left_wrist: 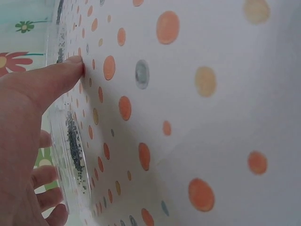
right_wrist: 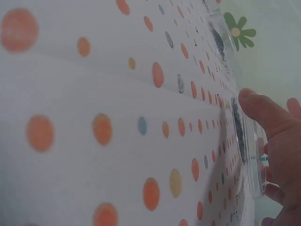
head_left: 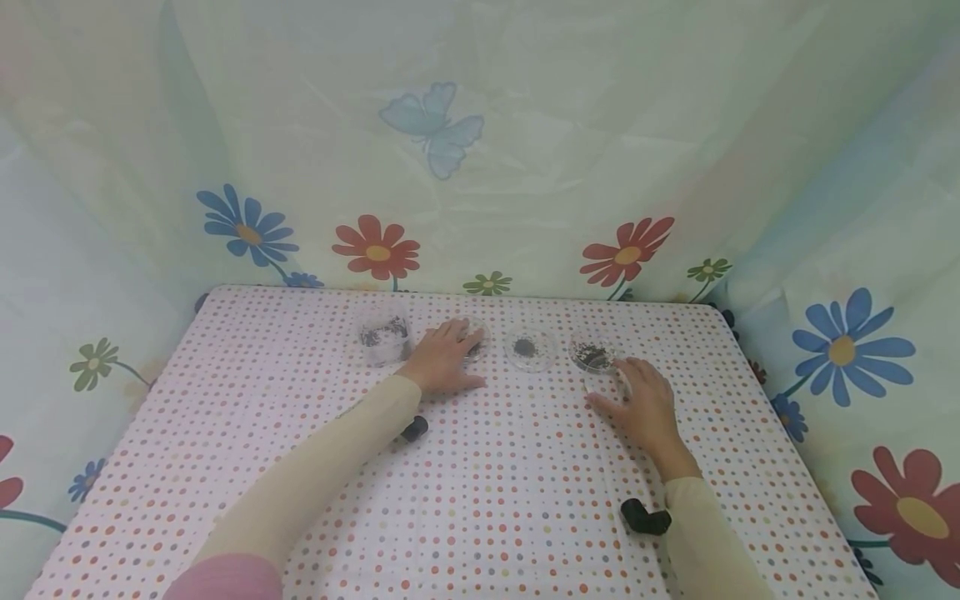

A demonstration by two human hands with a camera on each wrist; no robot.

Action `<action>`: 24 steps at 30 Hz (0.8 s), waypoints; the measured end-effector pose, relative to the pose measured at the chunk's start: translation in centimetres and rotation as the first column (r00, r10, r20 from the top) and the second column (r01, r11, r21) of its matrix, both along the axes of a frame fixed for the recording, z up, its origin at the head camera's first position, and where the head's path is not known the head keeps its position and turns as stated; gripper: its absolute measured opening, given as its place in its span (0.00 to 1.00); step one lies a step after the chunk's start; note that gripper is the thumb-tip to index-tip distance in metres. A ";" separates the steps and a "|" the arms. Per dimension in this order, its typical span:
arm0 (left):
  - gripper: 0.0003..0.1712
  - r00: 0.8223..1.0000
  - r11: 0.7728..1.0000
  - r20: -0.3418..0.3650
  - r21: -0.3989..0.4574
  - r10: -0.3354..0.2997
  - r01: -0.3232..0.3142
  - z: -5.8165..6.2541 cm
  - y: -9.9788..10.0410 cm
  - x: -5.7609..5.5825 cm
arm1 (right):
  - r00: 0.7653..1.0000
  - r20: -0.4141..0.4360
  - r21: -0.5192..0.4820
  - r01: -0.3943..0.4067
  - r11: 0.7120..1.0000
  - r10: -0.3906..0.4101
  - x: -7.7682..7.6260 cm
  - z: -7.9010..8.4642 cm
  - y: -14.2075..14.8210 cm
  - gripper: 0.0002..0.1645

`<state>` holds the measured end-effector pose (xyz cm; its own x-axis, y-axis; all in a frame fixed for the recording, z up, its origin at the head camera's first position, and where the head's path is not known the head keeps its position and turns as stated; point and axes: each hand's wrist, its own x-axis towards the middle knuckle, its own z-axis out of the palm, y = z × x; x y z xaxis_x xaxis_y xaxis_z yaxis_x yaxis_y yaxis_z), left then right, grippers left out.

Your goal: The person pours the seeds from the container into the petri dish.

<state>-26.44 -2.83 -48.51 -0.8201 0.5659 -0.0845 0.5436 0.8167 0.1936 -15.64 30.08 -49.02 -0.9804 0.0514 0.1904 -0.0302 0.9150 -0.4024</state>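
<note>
My left hand (head_left: 444,358) reaches over a clear round dish (head_left: 483,335) that holds dark granules, covering part of it. In the left wrist view, its fingertips lie along the far side of this dish (left_wrist: 61,155), and the thumb stretches out toward the cloth. On the right, my right hand (head_left: 643,402) is spread beside another clear round dish (head_left: 576,343) with a pile of dark granules. Its fingers are right at that dish's near right rim; the right wrist view shows them beside the clear wall (right_wrist: 255,155). Between the hands stands a third round dish (head_left: 545,353), also with dark granules.
A clear boxy container (head_left: 382,310) with dark granules stands left of the dishes. A dotted cloth (head_left: 480,492) covers the table. Behind the table's back edge hangs a flowered curtain (head_left: 525,167). Black wrist-worn pieces (head_left: 643,517) show at both forearms.
</note>
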 end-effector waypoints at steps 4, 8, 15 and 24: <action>0.51 1.000 1.000 0.003 -0.002 -0.001 0.001 0.0 0.0 0.0 | 1.000 0.027 -0.001 0.007 1.000 -0.007 -0.3 0.1 0.1 0.45; 0.51 1.000 1.000 0.003 0.001 -0.001 0.001 0.1 0.0 0.0 | 0.999 0.036 0.000 0.011 1.000 -0.011 -0.6 0.1 0.1 0.45; 0.51 1.000 1.000 0.007 -0.001 0.000 0.000 0.2 0.0 0.0 | 0.999 0.038 0.000 0.016 1.000 -0.016 -1.1 0.2 0.1 0.46; 0.51 1.000 1.000 0.021 0.012 0.004 -0.004 0.2 0.0 0.0 | 0.997 0.070 -0.013 0.020 1.000 -0.019 -1.9 0.2 0.1 0.48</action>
